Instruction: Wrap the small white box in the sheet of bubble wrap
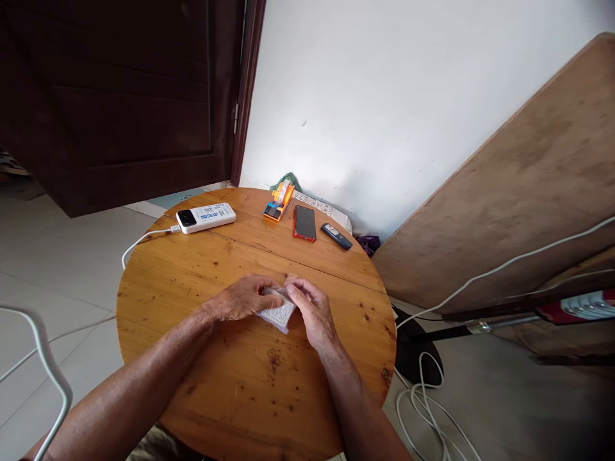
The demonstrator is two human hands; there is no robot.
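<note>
A small white packet (278,315) in what looks like clear plastic is between my hands, over the middle of the round wooden table (230,378). My left hand (250,296) is closed on its left side, with the thumb lying across the top. At the packet's upper right corner, my right hand (313,310) pinches the clear wrapping between thumb and fingers. The lower edge of the packet shows below the fingers; its upper part is partly hidden by them.
Along the table's far side are a white power bank (211,216) with a cable, an orange tape dispenser (279,200), a red-edged phone (305,223) and a dark blue handheld object (336,235). A white wall stands behind; cables lie on the floor at right.
</note>
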